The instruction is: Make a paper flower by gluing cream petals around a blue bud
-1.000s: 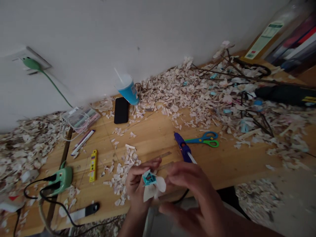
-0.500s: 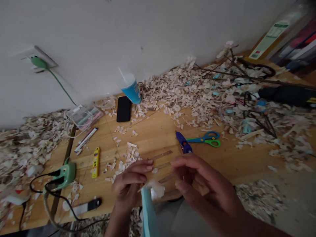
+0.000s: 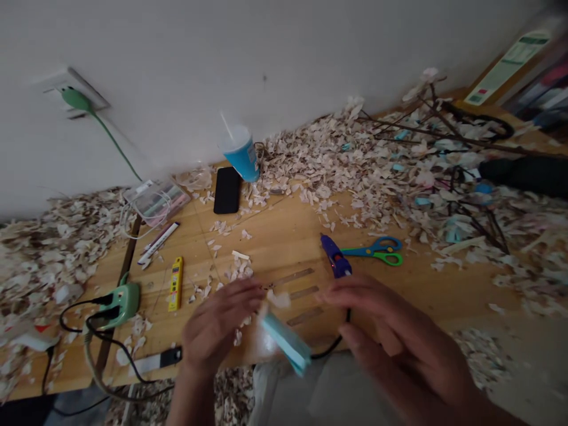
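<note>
A folded light-blue strip (image 3: 286, 343) slants at the table's front edge, between my two hands, blurred by motion. Its upper end lies near the fingertips of my left hand (image 3: 222, 325), whose fingers are smeared, so a hold on it cannot be made out. My right hand (image 3: 390, 331) is to the right, thumb and fingers apart with nothing between them. Just above it on the wood is a purple glue gun (image 3: 336, 258), beside blue and green scissors (image 3: 377, 251). A pale petal-like scrap (image 3: 278, 298) appears between the hands, near several thin flat strips (image 3: 304, 292).
Pale shavings (image 3: 310, 154) cover the back and both sides. A blue cup (image 3: 243, 157), a black phone (image 3: 226, 190) and a plastic case (image 3: 155, 203) stand further back. At left are a yellow box (image 3: 176, 284), a green power socket (image 3: 126, 303) and cables.
The light-blue strip has swung from nearly upright to a slant, its lower end moving right. My left hand has shifted left, and my right hand has moved right and opened wider.
</note>
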Demonstrator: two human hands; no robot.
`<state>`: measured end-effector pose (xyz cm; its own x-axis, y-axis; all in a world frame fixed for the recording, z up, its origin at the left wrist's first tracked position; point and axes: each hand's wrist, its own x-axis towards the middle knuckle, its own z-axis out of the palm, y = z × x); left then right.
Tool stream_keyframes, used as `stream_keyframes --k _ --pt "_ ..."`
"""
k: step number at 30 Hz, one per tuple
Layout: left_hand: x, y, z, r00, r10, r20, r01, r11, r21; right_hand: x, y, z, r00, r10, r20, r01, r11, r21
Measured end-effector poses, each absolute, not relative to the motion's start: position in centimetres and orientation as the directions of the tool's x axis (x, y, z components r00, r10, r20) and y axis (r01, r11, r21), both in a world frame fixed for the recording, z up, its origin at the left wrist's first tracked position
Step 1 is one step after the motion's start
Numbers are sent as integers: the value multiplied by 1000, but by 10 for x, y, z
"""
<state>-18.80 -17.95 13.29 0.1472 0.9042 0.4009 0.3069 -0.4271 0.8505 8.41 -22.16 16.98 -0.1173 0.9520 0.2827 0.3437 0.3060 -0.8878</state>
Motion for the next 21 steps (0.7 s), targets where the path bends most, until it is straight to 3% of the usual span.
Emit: stream_keyframes --k 3,6,8,14,18,21 --pt "-216 -178 128 -94 844 528 499 -419 759 72 -224 149 -252 931 264 451 354 -819" --pt "-229 -176 117 -293 731 616 724 -251 643 54 -227 122 -343 888 306 612 459 -644" --pt "-225 -173 110 -372 720 586 751 -137 646 43 -231 106 -400 867 296 658 497 -566" --pt "-182 -156 102 -504 855 123 299 40 953 20 -231 71 -471 864 177 726 494 -478" --pt "-170 -153 103 -457 878 -143 81 201 976 12 -218 57 -428 895 127 736 426 -526" --pt "-168 -156 103 -394 882 -258 -57 257 965 9 -208 57 -390 918 70 742 359 -566"
